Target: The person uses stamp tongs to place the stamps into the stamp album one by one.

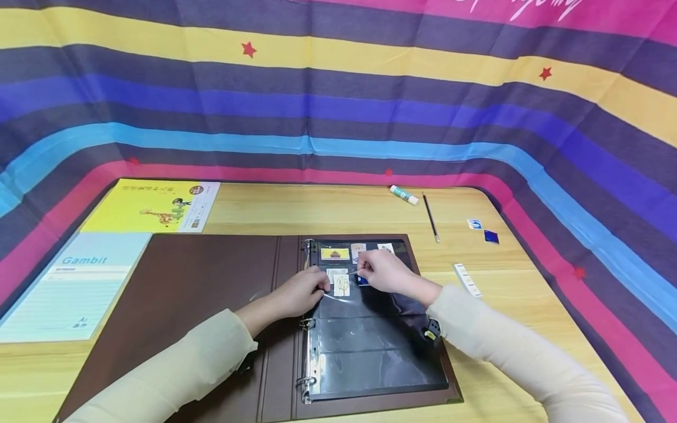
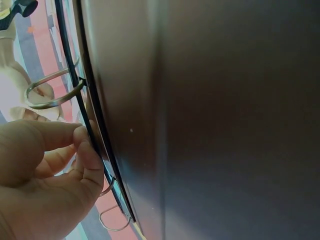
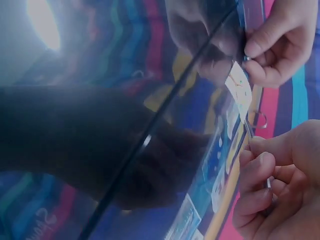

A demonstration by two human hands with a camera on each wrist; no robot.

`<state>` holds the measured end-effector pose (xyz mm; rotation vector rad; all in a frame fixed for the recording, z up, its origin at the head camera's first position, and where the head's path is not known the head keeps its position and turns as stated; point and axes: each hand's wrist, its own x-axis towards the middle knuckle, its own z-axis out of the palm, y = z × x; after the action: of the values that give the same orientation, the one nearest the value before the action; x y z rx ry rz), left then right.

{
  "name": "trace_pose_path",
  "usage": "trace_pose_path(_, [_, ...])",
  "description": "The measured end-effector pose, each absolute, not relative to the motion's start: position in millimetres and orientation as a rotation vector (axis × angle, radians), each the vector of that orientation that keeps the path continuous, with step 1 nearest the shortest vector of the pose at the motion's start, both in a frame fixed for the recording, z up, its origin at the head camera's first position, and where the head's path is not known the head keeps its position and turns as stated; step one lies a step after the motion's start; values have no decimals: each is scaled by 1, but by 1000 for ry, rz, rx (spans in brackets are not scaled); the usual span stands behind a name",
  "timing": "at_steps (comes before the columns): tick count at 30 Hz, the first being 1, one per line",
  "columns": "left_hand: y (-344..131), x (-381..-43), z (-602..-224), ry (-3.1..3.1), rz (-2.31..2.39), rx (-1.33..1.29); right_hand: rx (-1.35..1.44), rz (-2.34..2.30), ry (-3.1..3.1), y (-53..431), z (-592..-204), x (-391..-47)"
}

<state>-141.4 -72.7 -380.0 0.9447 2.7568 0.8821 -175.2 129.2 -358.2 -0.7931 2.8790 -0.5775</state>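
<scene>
An open brown ring binder (image 1: 211, 282) holds a black stamp page (image 1: 378, 335) with clear pocket strips. In my right hand (image 1: 383, 270) is a thin metal tool, likely tweezers (image 3: 249, 129), gripped between thumb and fingers. Its tip meets the lower end of a small stamp with a tree picture (image 1: 341, 285), which stands tilted over the page in the right wrist view. My left hand (image 1: 304, 291) pinches the edge of a clear pocket strip (image 1: 336, 298) by the rings, thumb against fingertip. A yellow stamp (image 1: 335, 254) and several others sit in the top rows.
Right of the binder lie a white strip (image 1: 468, 280), a dark blue stamp (image 1: 491, 237), a small blue-and-white stamp (image 1: 474, 224), a pencil (image 1: 431, 217) and a glue stick (image 1: 404, 194). On the left are a yellow book (image 1: 143, 205) and a pale blue notebook (image 1: 69, 288). Striped cloth (image 1: 338, 111) hangs behind.
</scene>
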Motion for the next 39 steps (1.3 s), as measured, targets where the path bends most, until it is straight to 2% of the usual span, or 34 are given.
trace_pose_path(15, [-72, -142, -377, 2762, 876, 941, -1035, -522, 2763, 124, -364, -167])
trace_pose_path(26, [-69, -142, -377, 2771, 867, 926, -1055, -480, 2762, 130, -360, -170])
trace_pose_path(31, [-67, -142, -376, 2782, 861, 896, -983, -548, 2791, 147, -350, -175])
trace_pose_path(39, [-66, -143, -376, 2815, 841, 870, -777, -1020, 2633, 209, -333, -195])
